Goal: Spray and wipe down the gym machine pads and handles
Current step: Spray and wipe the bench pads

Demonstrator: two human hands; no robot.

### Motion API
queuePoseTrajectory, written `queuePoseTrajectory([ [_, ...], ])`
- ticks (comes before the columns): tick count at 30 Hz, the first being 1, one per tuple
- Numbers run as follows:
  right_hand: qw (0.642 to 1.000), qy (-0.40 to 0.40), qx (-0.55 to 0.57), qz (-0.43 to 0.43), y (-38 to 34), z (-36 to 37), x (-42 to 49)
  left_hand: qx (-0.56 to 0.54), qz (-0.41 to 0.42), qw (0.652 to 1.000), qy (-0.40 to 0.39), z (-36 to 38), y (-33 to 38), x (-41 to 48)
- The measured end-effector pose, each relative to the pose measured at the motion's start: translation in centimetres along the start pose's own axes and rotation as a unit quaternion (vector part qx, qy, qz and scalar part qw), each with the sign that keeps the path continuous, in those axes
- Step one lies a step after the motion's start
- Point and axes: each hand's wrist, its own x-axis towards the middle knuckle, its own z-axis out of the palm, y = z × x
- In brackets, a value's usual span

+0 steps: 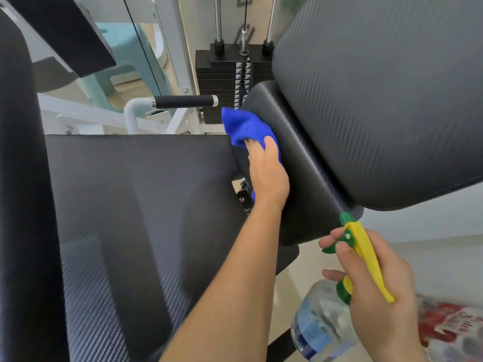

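Left hand (266, 173): centre; fingers and thumb clamp a blue cloth (243, 126) against the small pad (300, 158).
Right hand (376, 288): 4 o'clock; curled round the spray bottle (321, 322), two fingers on the green trigger, nozzle just beside the small pad's lower corner.
Room: narrow gap between seat (136, 194) at 8 o'clock and the small pad; the big pad (379, 100) overhangs at 2 o'clock.
Beyond: handle (185, 101) and weight stack (222, 79) at 12 o'clock.
Floor (308, 270): pale, 5 o'clock.
Writing: bottle label blurred, unreadable.
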Motion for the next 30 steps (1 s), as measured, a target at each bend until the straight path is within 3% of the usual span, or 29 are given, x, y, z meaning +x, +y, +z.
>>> queuePoseTrajectory([
  [6, 1.000, -0.004, 0.015, -0.023, -0.5, -0.4, -0.3, 0.029, 0.012, 0.997, -0.066, -0.5, -5.3, -12.2],
  [12, 1.000, 0.009, -0.018, -0.024, 0.8, -3.3, -1.4, 0.082, 0.133, 0.984, -0.087, -0.8, -5.3, -13.5],
  [16, 0.999, 0.032, -0.017, -0.006, 2.2, -5.0, -2.4, 0.069, 0.239, 0.967, -0.057, 0.9, -1.7, -10.9],
  [19, 0.999, 0.046, -0.019, 0.001, 3.0, -6.2, -3.2, 0.027, 0.185, 0.982, -0.041, 1.8, 0.7, -8.8],
  [26, 0.998, 0.060, -0.017, 0.007, 3.1, -6.8, -4.5, 0.144, 0.281, 0.940, -0.132, 0.0, -5.5, -14.7],
  [30, 0.999, 0.047, 0.015, 0.011, 2.8, -5.4, -4.4, 0.129, 0.218, 0.960, -0.122, -0.8, -5.7, -14.0],
])
